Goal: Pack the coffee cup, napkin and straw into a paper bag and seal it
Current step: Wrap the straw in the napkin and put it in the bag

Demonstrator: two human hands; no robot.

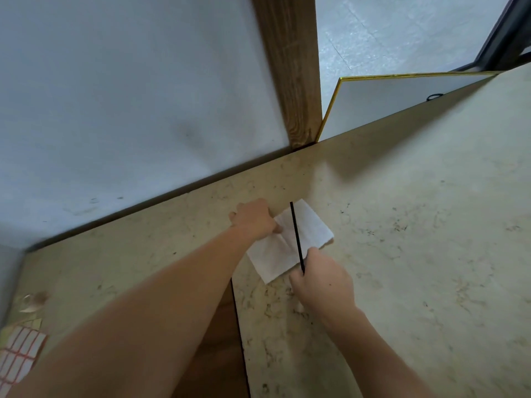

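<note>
The napkin (287,242), white, thin and limp, lies flat on the mottled stone counter (416,225) near the wall. It will crumple, so I'd lift it by an edge. My left hand (254,218) curls onto its far-left edge. My right hand (321,278) pinches the straw (296,239), black, thin and stiff, across the napkin. A label sheet (18,354) lies far left.
</note>
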